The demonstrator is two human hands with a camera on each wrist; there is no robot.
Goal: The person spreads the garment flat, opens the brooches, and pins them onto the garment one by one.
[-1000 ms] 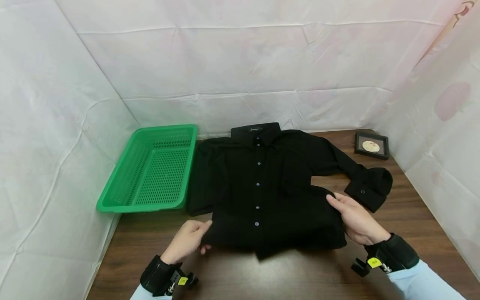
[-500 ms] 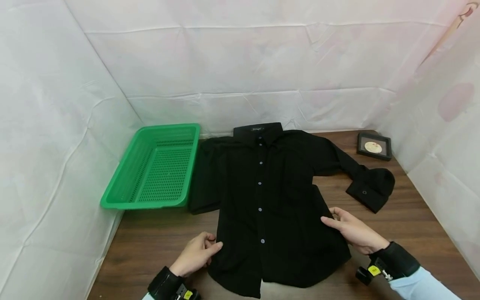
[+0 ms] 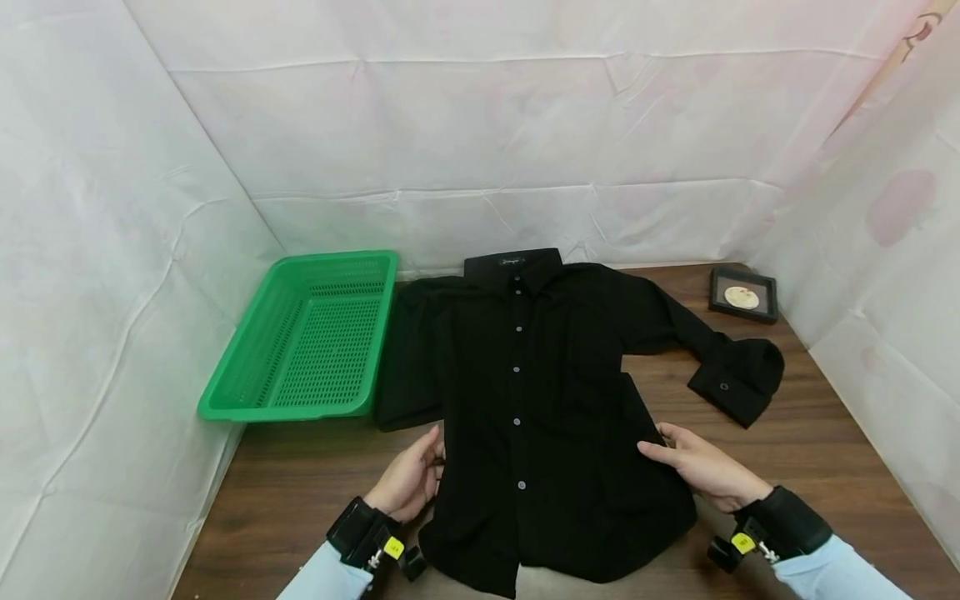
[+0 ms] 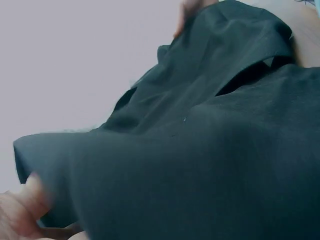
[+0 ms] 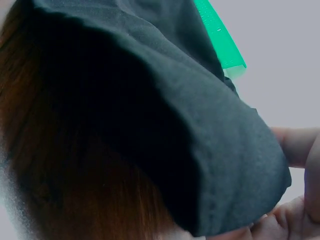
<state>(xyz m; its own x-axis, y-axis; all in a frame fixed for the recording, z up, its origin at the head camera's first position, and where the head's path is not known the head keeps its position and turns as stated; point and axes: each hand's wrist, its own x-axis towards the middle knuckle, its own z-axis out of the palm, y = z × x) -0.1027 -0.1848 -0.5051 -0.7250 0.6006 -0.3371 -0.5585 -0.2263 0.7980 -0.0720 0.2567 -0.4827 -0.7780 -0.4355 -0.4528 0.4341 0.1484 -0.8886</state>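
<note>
Overhead, from the head view, a black shirt (image 3: 540, 400) lies buttoned-side up on the brown surface (image 3: 300, 492), collar away from the person. The left hand (image 3: 411, 479) pinches the shirt's left side edge just above the hem, fingers curled on the fabric. The right hand (image 3: 693, 467) holds the opposite side edge, thumb on top and fingers beneath. The hem between both grips hangs near the surface's front edge. Beyond the left grip, a green basket (image 3: 307, 342) sits against the wall, just beside the folded left sleeve. Beyond the right grip, the right sleeve's cuff (image 3: 731, 387) lies on bare wood, and further off stands a small dark frame (image 3: 742, 293) near the corner. Bare wood lies outward of each grip.

Left wrist view: blurred dark cloth (image 4: 200, 150) fills the picture, fingertips (image 4: 20, 215) at the lower left corner touching it.

Right wrist view: the shirt edge (image 5: 225, 165) drapes over fingers (image 5: 295, 200), wood grain beneath, the basket rim (image 5: 220, 35) above.
</note>
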